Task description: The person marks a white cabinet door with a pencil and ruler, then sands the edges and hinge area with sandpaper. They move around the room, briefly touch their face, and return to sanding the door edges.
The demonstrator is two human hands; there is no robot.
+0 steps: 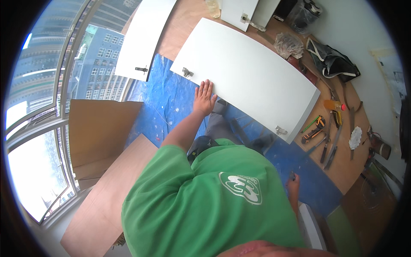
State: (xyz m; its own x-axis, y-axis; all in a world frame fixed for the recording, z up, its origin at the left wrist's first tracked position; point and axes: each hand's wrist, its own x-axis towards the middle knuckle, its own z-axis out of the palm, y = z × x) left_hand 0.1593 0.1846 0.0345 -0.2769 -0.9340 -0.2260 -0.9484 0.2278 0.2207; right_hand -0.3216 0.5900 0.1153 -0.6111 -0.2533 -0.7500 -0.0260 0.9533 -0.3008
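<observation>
a blue plastic sheet (pixel 159 100) spreads below the left fingers and out to either side. the large white panel (pixel 248 70) lies right under those fingertips, reaching forward and well to their right. a pinkish plywood board (pixel 113 188) slants behind and left of them, with a brown cardboard sheet (pixel 102 128) left of them, and a second white panel (pixel 143 36) (only partly in view) ahead and to their left.

the left hand (pixel 204 99) is loose and flat, fingers extended over the panel's near edge, gripping nothing. the right hand (pixel 293 186), well apart from the panel, has its fingers curled on a small dark piece (pixel 292 176).

an orange-and-black utility knife (pixel 316 129) lies ahead of the right fingers. one metal hinge (pixel 187 72) sits just left of the left fingertips; another hinge (pixel 280 129) is far to their right.
</observation>
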